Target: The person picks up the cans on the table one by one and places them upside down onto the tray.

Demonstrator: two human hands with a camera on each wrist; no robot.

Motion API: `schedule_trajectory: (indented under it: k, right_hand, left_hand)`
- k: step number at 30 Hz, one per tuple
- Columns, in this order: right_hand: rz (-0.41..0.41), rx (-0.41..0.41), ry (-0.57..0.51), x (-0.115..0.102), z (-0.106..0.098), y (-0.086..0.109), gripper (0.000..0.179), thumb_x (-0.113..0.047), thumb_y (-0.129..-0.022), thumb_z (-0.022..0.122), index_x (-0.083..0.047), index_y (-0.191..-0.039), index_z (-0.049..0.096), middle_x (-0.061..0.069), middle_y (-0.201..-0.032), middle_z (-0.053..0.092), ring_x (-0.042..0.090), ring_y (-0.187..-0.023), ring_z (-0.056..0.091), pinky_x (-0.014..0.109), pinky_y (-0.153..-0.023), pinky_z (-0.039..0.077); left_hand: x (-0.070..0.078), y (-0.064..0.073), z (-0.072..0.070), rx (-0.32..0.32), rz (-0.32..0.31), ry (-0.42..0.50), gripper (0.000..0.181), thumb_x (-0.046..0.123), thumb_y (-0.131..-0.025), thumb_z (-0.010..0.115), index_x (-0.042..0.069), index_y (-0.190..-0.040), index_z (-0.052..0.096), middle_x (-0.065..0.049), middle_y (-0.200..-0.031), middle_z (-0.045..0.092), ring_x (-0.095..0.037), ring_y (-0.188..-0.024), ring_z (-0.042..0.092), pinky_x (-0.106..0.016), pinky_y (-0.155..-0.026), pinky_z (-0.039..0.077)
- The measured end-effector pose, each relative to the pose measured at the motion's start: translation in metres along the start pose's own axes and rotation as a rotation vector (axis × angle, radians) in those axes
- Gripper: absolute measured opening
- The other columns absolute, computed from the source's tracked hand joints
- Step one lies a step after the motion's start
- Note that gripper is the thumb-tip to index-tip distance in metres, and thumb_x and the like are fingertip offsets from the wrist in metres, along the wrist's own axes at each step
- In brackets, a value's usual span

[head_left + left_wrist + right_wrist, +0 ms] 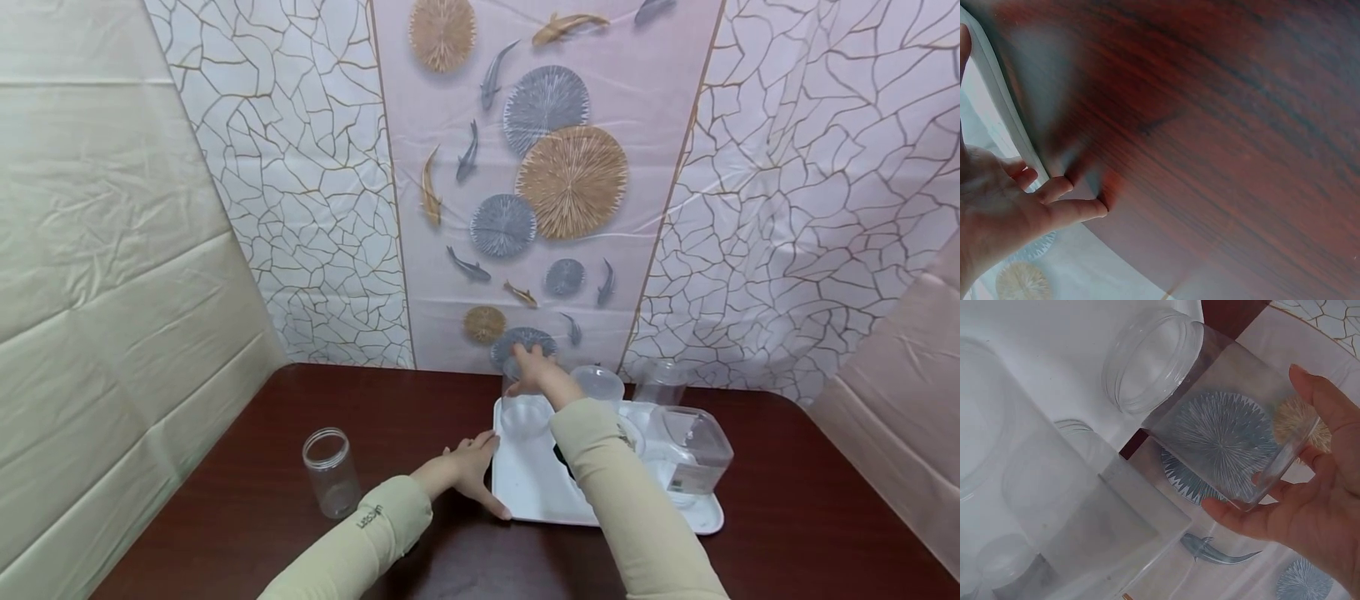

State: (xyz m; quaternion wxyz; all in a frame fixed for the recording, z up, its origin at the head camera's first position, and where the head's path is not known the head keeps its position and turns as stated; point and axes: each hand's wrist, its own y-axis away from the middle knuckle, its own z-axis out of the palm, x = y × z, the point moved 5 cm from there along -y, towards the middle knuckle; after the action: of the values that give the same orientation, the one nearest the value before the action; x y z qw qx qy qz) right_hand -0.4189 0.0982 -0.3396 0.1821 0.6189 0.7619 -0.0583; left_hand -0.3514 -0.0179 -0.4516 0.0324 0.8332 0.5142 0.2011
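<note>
My right hand [534,372] holds a clear plastic jar [524,418] by its base end, at the back left of a white tray [534,485]. In the right wrist view the jar [1225,403] is upside down, its threaded mouth toward the tray, with thumb and fingers around the base. My left hand [474,471] rests with spread fingers along the tray's left edge, thumb at the front left corner. Past that edge, in the left wrist view, the left hand's [1004,206] fingers reach over the dark table. Nothing is held in it.
Several other clear containers stand on the tray's right half, among them a squarish container [701,446] and a jar [662,382] at the back. Another clear open jar [333,479] stands upright on the dark table [247,500] at left. A patterned cloth wall [322,208] borders the back.
</note>
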Motion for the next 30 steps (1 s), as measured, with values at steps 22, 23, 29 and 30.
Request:
schedule_trajectory:
  k: [22,23,29,30]
  right_hand:
    - [-0.138,0.073,0.185,-0.012,-0.031,0.028,0.092,-0.025,-0.079,0.077,-0.012,-0.15,0.021,0.026,-0.151,0.02,0.053,-0.136,0.018,0.064,-0.103,0.03]
    - [-0.141,0.071,0.185,-0.013,-0.032,0.03,0.092,-0.026,-0.079,0.076,-0.013,-0.15,0.02,0.026,-0.151,0.021,0.052,-0.137,0.018,0.064,-0.103,0.03]
    - [-0.196,0.102,0.203,-0.013,-0.037,0.038,0.087,-0.027,-0.082,0.074,-0.016,-0.15,0.021,0.024,-0.148,0.028,0.049,-0.135,0.025,0.065,-0.103,0.029]
    - [-0.212,0.116,0.205,-0.013,-0.038,0.04,0.086,-0.027,-0.082,0.074,-0.015,-0.15,0.022,0.024,-0.147,0.03,0.049,-0.134,0.027,0.065,-0.102,0.03]
  left_hand:
    - [0.017,0.013,-0.012,-0.087,-0.035,-0.003,0.11,0.051,-0.071,0.077,0.003,-0.15,0.016,-0.011,-0.157,0.014,-0.035,-0.143,0.021,-0.045,-0.112,0.028]
    - [0.017,0.014,-0.012,-0.086,-0.04,-0.007,0.11,0.052,-0.071,0.076,0.003,-0.15,0.016,-0.011,-0.157,0.014,-0.034,-0.142,0.023,-0.046,-0.112,0.029]
    - [0.02,0.018,-0.013,-0.063,-0.034,-0.022,0.109,0.054,-0.072,0.075,0.004,-0.15,0.018,-0.01,-0.157,0.018,-0.032,-0.138,0.033,-0.049,-0.106,0.035]
    - [0.02,0.019,-0.014,-0.056,-0.026,-0.028,0.109,0.054,-0.071,0.075,0.005,-0.15,0.019,-0.01,-0.157,0.019,-0.032,-0.137,0.034,-0.05,-0.105,0.036]
